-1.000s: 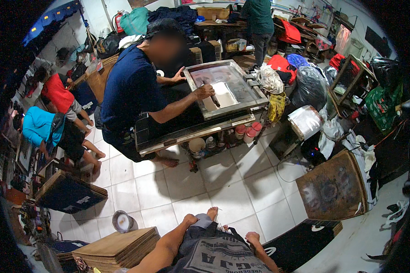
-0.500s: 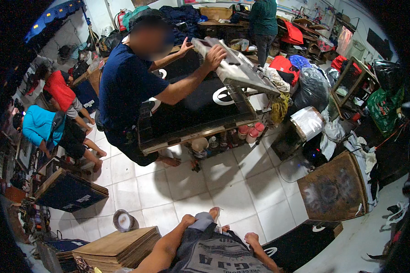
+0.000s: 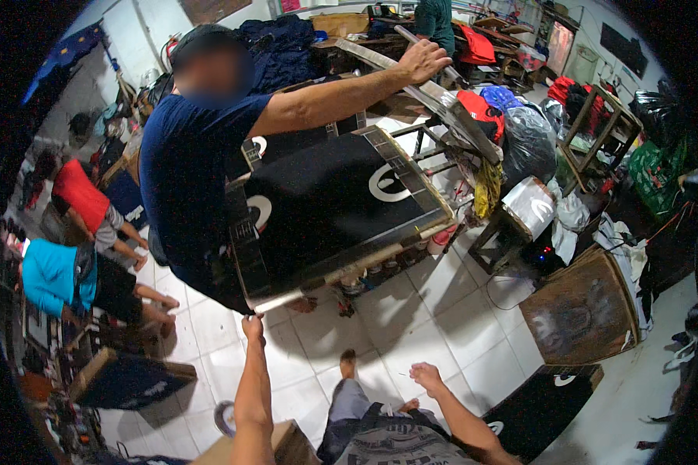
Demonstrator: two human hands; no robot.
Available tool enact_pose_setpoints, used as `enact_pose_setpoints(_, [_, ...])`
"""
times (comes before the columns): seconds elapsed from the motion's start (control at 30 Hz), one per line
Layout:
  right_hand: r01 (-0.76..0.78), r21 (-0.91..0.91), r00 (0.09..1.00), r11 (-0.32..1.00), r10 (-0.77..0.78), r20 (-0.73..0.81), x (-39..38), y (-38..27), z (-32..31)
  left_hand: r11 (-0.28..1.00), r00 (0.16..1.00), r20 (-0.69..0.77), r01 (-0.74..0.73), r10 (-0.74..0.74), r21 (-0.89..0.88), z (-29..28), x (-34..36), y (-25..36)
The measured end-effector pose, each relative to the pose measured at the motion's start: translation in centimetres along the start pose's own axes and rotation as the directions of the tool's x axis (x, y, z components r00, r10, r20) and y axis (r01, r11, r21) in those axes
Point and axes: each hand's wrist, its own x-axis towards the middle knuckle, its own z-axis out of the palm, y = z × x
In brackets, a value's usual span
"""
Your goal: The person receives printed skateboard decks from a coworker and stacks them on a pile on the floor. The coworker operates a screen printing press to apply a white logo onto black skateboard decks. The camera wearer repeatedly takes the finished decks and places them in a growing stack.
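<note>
My left hand [image 3: 253,327] reaches forward to the near left corner of a low printing table [image 3: 349,267]. Its fingers look closed at that corner; whatever lies in them is too small to make out. Black cloth panels [image 3: 318,194] with white oval prints lie flat on the tabletop. Out to the right, my right hand [image 3: 426,377] hangs over the tiled floor with its fingers apart, holding nothing. Across the table a co-worker in a dark blue shirt [image 3: 182,167] stretches an arm over to a tilted printing frame [image 3: 442,108] at the far right end.
A board stack [image 3: 283,446] stands by my left forearm, near a pail [image 3: 225,417]. More black panels [image 3: 543,407] lie at lower right, below a stained brown board [image 3: 582,310]. A stool [image 3: 512,221] and bags [image 3: 527,139] stand right. Two people [image 3: 58,275] bend at left.
My left hand has gone from my lap out to the table corner. My right hand has opened and moved forward. The co-worker has swung the frame farther away, off the panels.
</note>
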Motion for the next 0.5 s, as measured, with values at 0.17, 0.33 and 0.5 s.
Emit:
enact_pose_setpoints(0.17, [0.023,0.288,0.987,0.957,-0.067,0.143,8.2,-15.3,12.2,0.991,0.987,-0.137,0.062,-0.078,-0.117,1.5,5.4,2.6])
enact_pose_setpoints(0.33, [-0.009,0.623,0.999,0.782,-0.020,0.040,16.0,-23.8,20.1,0.882,0.947,0.058,0.315,-0.315,-0.350,-1.4,5.4,7.4])
enact_pose_setpoints(0.5, [-0.058,0.946,0.897,0.320,-0.399,0.190,21.2,-28.4,21.3,0.865,0.931,0.297,0.319,-0.210,-0.387,-4.0,4.0,10.8])
